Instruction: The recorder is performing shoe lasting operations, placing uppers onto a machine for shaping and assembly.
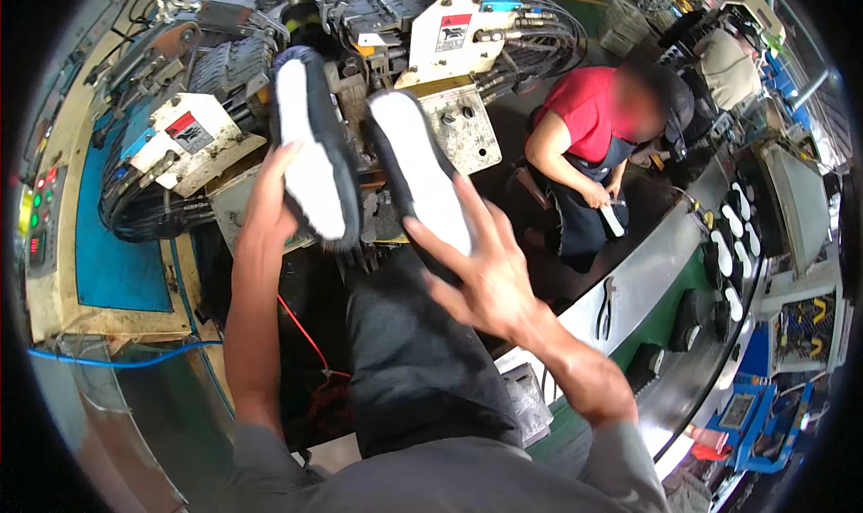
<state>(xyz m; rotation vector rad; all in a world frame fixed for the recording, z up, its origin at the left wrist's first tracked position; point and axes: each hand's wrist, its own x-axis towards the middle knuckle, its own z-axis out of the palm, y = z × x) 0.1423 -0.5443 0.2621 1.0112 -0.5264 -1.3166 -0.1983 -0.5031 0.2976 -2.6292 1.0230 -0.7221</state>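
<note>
Two dark shoe uppers with white undersides are tilted up in front of the machine. My left hand [270,198] is closed round the side of the left shoe upper [307,144], its fingers mostly hidden behind it. The right shoe upper [418,158] is at my right hand [493,275], whose fingers lie across the lower end of its white bottom and edge. The toe of the left one is close to a dark round part of the machine [304,18]; whether they touch, I cannot tell.
Cream machine blocks [454,41] with hoses stand ahead, and a button panel [40,212] is at far left. A person in a red shirt [584,108] handles another white-soled piece. At right, a conveyor [661,275] carries pliers [605,308] and several shoes.
</note>
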